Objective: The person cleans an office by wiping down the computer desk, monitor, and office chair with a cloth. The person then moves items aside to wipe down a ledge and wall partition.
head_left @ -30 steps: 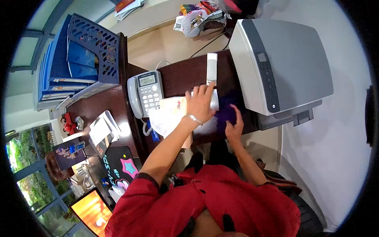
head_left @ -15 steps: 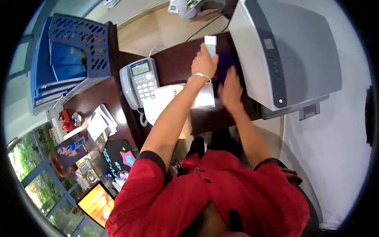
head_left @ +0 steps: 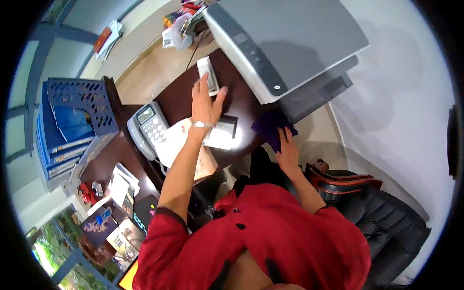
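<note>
My left hand (head_left: 206, 105), with a silver bracelet at the wrist, is over the dark desk, its fingers apart. Just beyond and touching the fingertips lies a long white-and-grey object (head_left: 208, 75); its kind is unclear. My right hand (head_left: 288, 152) grips a crumpled purple cloth (head_left: 270, 126) at the desk's near right edge, below the printer. Between the hands, a white sheet or booklet (head_left: 220, 135) with a dark border lies on the desk, brightly lit. Left of it is a white bag or paper (head_left: 176, 140) with printing, partly covered by my left forearm.
A grey printer (head_left: 295, 43) stands at the right of the desk (head_left: 181, 94). To the left are a corded telephone (head_left: 147, 128) and a blue file rack (head_left: 87, 104) of folders. A black armchair (head_left: 386, 217) is at the lower right. Plastic bags (head_left: 181, 31) lie on the floor.
My left hand has let go of the white-and-grey object, which now lies on the desk. My right hand has drawn the purple cloth toward the near edge. The view has shifted.
</note>
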Demonstrator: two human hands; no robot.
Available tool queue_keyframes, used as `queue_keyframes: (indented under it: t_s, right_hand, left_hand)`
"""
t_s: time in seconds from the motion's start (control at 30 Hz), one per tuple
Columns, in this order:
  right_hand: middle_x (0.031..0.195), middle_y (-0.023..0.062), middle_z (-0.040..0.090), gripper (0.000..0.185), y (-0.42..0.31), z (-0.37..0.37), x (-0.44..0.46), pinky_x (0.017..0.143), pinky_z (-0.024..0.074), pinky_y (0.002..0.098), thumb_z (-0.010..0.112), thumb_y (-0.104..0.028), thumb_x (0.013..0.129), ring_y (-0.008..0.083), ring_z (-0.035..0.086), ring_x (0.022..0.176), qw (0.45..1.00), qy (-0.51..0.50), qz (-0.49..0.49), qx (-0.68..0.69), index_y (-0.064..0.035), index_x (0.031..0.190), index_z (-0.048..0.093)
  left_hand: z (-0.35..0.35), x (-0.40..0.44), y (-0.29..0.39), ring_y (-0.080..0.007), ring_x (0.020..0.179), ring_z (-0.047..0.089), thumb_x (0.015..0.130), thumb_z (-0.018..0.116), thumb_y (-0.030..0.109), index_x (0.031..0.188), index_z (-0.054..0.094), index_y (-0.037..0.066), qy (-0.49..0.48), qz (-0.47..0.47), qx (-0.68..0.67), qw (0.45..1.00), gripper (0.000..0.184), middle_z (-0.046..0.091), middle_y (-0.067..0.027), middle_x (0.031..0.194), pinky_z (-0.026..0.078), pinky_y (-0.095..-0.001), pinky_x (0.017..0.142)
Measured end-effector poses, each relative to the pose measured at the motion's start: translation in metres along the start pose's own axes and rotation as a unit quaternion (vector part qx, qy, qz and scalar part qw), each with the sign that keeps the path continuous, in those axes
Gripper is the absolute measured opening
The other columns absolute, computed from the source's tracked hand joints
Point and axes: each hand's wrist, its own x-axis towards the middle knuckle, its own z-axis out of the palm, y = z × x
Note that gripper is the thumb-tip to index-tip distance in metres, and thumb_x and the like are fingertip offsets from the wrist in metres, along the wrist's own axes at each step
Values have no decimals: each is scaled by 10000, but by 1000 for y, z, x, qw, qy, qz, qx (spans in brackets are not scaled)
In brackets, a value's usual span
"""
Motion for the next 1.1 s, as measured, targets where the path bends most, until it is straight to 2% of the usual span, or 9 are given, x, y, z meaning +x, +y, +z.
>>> queue_keyframes:
  t_s: [0.1, 0.2, 0.27, 0.47, 0.6, 0.63, 0.87, 1.0, 1.1]
  right_hand:
    - [1337, 166, 464, 641, 53, 37, -23, 888, 491, 419, 604, -26, 790, 328, 553, 1082, 972, 69, 101, 202, -53, 1392, 385]
    - [1102, 143, 618, 424, 94, 10, -21, 819, 515, 387, 515, -111, 884, 238, 611, 921, 645, 191, 463, 578, -26, 1299, 506]
    - [1105, 150, 612, 386, 133, -26, -6, 806, 526, 406, 471, -120, 905, 259, 615, 940, 603, 249, 420, 630, 11, 1266, 502]
    - [1148, 122, 623, 480, 197, -151, 140, 937, 441, 305, 469, 10, 818, 228, 572, 1089, 827, 345, 104, 431, -11, 1296, 516]
    - [1151, 179, 636, 475, 236, -130, 232, 883, 462, 367, 549, -199, 816, 315, 618, 980, 968, 169, 142, 118, -36, 1262, 554]
    - [1311, 229, 531, 587, 244, -133, 250, 1061, 358, 394, 536, -340, 805, 367, 487, 1237, 977, 54, 156, 137, -69, 1325, 516]
    - [824, 224, 671, 347, 312, -141, 174, 645, 461, 435, 534, -279, 786, 334, 639, 717, 961, 74, 248, 103, 38, 867, 650]
    - [869, 86, 663, 265, 250, -224, 131, 722, 518, 333, 603, -204, 762, 200, 625, 754, 675, 278, 234, 642, 0, 921, 660]
    - [956, 115, 675, 360, 138, -313, 128, 813, 527, 360, 620, -229, 833, 240, 659, 856, 805, 222, 32, 549, 32, 1080, 634]
  left_hand:
    - [-13, -25, 37, -373, 1163, 474, 877, 643, 270, 1367, 393, -8, -35, 2, -47, 998, 616, 482, -231, 1262, 396, -421, 978]
    - [-19, -40, 54, -284, 1192, 485, 888, 630, 204, 1418, 359, 45, -81, -71, -146, 983, 617, 449, -173, 1341, 423, -383, 958]
    - [-14, -35, 55, -288, 1146, 509, 905, 616, 265, 1448, 310, 52, -59, -73, -227, 969, 659, 422, -181, 1357, 441, -378, 938]
    - [-11, 15, 118, -288, 1188, 507, 976, 487, 314, 1498, 203, 79, -52, -135, -297, 944, 639, 385, -193, 1431, 425, -382, 976]
    - [23, 31, 109, -284, 1335, 348, 978, 439, 340, 1491, 202, 28, -21, -133, -311, 941, 645, 304, -186, 1480, 265, -380, 1101]
    - [24, 30, 112, -281, 1378, 266, 978, 427, 360, 1486, 194, 6, -15, -148, -306, 940, 662, 261, -179, 1503, 194, -367, 1128]
    - [25, 24, 113, -271, 1311, 369, 953, 510, 303, 1494, 165, 22, -2, -143, -353, 925, 701, 331, -176, 1464, 289, -366, 1078]
    - [22, 25, 118, -238, 1205, 478, 955, 519, 231, 1502, 124, 33, -1, -134, -393, 910, 703, 386, -161, 1424, 376, -353, 1013]
    - [13, 27, 137, -235, 1233, 455, 946, 490, 157, 1495, 146, 30, 1, -153, -380, 912, 660, 384, -150, 1420, 350, -341, 1037]
